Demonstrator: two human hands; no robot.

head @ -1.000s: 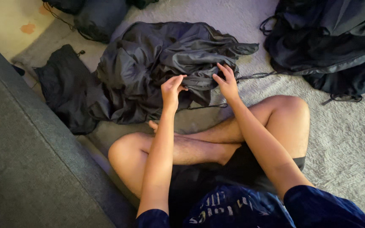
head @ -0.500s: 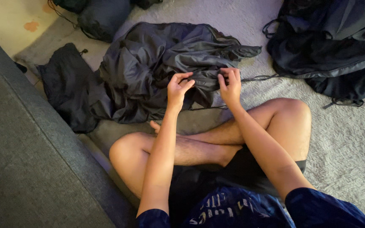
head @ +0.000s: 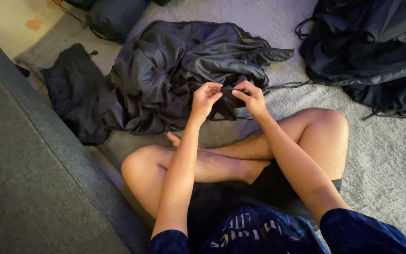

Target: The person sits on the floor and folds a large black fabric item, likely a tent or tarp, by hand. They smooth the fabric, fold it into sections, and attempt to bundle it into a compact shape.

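Underfoot, a pale grey carpet [head: 391, 155], spreading from the top of the view down the right side, with its widest bare stretch to the right of the bent knee and a narrower bare strip between the crossed legs and the crumpled cloth. Along the whole left side, the dark grey sofa edge [head: 29, 178], running diagonally from upper left to lower middle and closing off that side; only a thin channel of carpet left between it and the near shin. At upper left, a corner of cream floor [head: 5, 19] beyond the carpet's border.

In the middle, just ahead of the crossed legs, a big crumpled dark grey garment [head: 175, 70] of thin, shiny cloth, heaped in folds, its near edge lifted. At upper right, a second dark heap of cloth with straps [head: 377, 51], well apart from the first, with open carpet between. Left of the crumpled garment and touching it, a flat black cloth piece [head: 74, 94], lying close to the sofa. At the top edge, a dark rounded bag [head: 113, 19], partly cut off.

Both forearms stretched forward over the knees, wrists raised. Left hand [head: 205, 99] with palm turned inward, fingers curled and narrowed to a pinch on a fold at the garment's near edge. Right hand [head: 250, 98] just beside it, nearly touching, fingers bent and closed on the same fold.
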